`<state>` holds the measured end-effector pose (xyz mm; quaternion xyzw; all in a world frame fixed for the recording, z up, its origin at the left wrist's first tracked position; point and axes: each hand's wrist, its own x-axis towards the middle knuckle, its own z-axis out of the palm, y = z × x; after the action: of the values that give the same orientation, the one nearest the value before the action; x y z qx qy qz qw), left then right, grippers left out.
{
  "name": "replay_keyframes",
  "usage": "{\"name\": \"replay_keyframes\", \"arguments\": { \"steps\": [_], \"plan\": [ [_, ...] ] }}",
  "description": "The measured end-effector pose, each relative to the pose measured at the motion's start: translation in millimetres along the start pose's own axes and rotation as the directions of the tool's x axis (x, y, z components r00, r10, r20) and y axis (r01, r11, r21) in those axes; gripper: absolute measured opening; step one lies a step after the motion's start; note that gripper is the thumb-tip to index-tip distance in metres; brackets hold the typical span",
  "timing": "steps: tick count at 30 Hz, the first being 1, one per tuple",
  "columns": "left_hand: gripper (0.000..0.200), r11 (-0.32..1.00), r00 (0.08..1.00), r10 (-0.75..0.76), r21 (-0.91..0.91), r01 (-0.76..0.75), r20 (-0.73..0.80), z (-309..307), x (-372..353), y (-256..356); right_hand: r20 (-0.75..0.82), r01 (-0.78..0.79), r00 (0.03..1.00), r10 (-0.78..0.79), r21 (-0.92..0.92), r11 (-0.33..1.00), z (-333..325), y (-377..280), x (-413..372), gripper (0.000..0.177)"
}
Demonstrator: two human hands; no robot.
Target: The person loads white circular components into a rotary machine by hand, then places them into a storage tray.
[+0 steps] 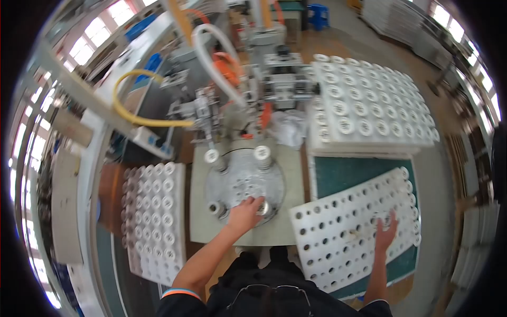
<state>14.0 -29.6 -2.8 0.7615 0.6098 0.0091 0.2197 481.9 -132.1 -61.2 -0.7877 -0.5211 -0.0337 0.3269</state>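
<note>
Crowding beyond the turntable (224, 182) are hoses (161, 123) and machinery (285, 87).

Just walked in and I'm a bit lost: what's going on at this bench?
A person's left hand is at the front-right post of a round metal plate. Their right hand is over a white tray with many open holes. Whether either grips anything is unclear. Two white-topped pieces stand on the plate's far side; similar ones fill rows at left.
</note>
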Motion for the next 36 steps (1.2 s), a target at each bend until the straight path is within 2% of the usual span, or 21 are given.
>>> {"name": "replay_keyframes", "arguments": {
  "steps": [3, 4, 5, 8, 10, 14, 15, 16, 17, 19, 21, 22, 24, 25, 28, 30, 32, 33, 34, 35, 36],
  "plan": [
    [0.066, 0.991, 0.995, -0.046, -0.132, 0.034, -0.091, -15, -40, -15, 0.282, -0.033, 0.955, -0.09, 0.404, 0.914, 54, -164, -17, 0.054],
    [0.065, 0.974, 0.989, -0.078, -0.221, 0.049, -0.125, -17, -56, -22, 0.497, -0.209, 0.865, -0.075, 0.492, 0.845, 66, -220, -24, 0.059],
    [0.065, 0.972, 0.985, -0.103, -0.226, 0.07, -0.136, -16, -73, -33, 0.471, 0.019, 0.816, -0.335, 0.557, 0.83, 95, -250, -39, 0.058],
    [0.066, 0.882, 0.925, -0.354, -0.377, 0.283, -0.135, -14, -137, -68, 0.496, 0.26, 0.595, -0.633, 0.626, 0.735, 144, -361, -73, 0.06],
    [0.066, 0.848, 0.869, -0.445, -0.411, 0.333, -0.214, -14, -185, -98, 0.459, 0.383, 0.541, -0.705, 0.611, 0.692, 173, -395, -90, 0.06],
    [0.066, 0.68, 0.604, -0.726, -0.47, 0.562, -0.328, -18, -298, -161, 0.457, 0.592, 0.375, -0.806, 0.551, 0.588, 235, -421, -138, 0.066],
    [0.066, 0.658, 0.537, -0.753, -0.454, 0.6, -0.381, -19, -323, -178, 0.393, 0.66, 0.43, -0.813, 0.478, 0.58, 235, -420, -146, 0.069],
    [0.066, 0.514, 0.372, -0.856, -0.505, 0.694, -0.36, -17, -368, -220, 0.499, 0.581, 0.453, -0.739, 0.463, 0.669, 233, -425, -149, 0.073],
    [0.065, 0.457, 0.29, -0.879, -0.496, 0.738, -0.379, -26, -384, -236, 0.501, 0.593, 0.454, -0.737, 0.448, 0.669, 218, -428, -147, 0.077],
    [0.063, 0.43, 0.237, -0.886, -0.513, 0.743, -0.4, -42, -403, -281, 0.499, 0.609, 0.461, -0.734, 0.424, 0.67, 207, -433, -151, 0.08],
    [0.064, 0.334, 0.132, -0.906, -0.487, 0.807, -0.401, -58, -410, -319, 0.436, 0.343, 0.668, -0.603, 0.539, 0.77, 201, -423, -156, 0.082],
    [0.064, 0.335, 0.139, -0.908, -0.486, 0.807, -0.396, -51, -415, -345, 0.439, 0.343, 0.67, -0.599, 0.532, 0.774, 197, -415, -159, 0.082],
    [0.065, 0.511, 0.333, -0.855, -0.755, 0.411, -0.398, -30, -424, -402, 0.446, 0.229, 0.766, -0.463, 0.484, 0.845, 187, -398, -166, 0.081],
    [0.065, 0.518, 0.355, -0.848, -0.753, 0.405, -0.392, -28, -428, -416, 0.445, 0.224, 0.777, -0.446, 0.467, 0.855, 182, -390, -169, 0.081],
    [0.065, 0.552, 0.491, -0.831, -0.492, 0.674, -0.26, -19, -430, -448, 0.415, 0.21, 0.809, -0.415, 0.455, 0.865, 163, -372, -169, 0.078],
    [0.065, 0.593, 0.572, -0.805, -0.256, 0.764, -0.157, -11, -428, -465, 0.437, 0.149, 0.83, -0.346, 0.425, 0.893, 154, -360, -163, 0.073],
    [0.073, 0.683, 0.596, -0.715, -0.184, 0.707, -0.364, 10, -441, -471, 0.462, 0.093, 0.828, -0.319, 0.447, 0.89, 146, -363, -158, 0.071],
    [0.085, 0.579, 0.513, -0.815, -0.366, 0.728, -0.269, -9, -432, -436, 0.502, 0.076, 0.813, -0.294, 0.41, 0.909, 144, -372, -155, 0.07],
    [0.095, 0.768, 0.626, -0.597, -0.132, 0.626, -0.501, 50, -457, -485, 0.432, 0.185, 0.822, -0.37, 0.413, 0.892, 153, -371, -157, 0.068],
    [0.098, 0.495, 0.453, -0.869, -0.32, 0.808, -0.199, 9, -439, -444, 0.49, 0.231, 0.781, -0.387, 0.348, 0.908, 148, -388, -154, 0.066],
    [0.098, 0.585, 0.476, -0.798, -0.287, 0.759, -0.369, 21, -442, -451, 0.47, 0.349, 0.74, -0.481, 0.344, 0.872, 153, -399, -151, 0.064]
  ]
}}
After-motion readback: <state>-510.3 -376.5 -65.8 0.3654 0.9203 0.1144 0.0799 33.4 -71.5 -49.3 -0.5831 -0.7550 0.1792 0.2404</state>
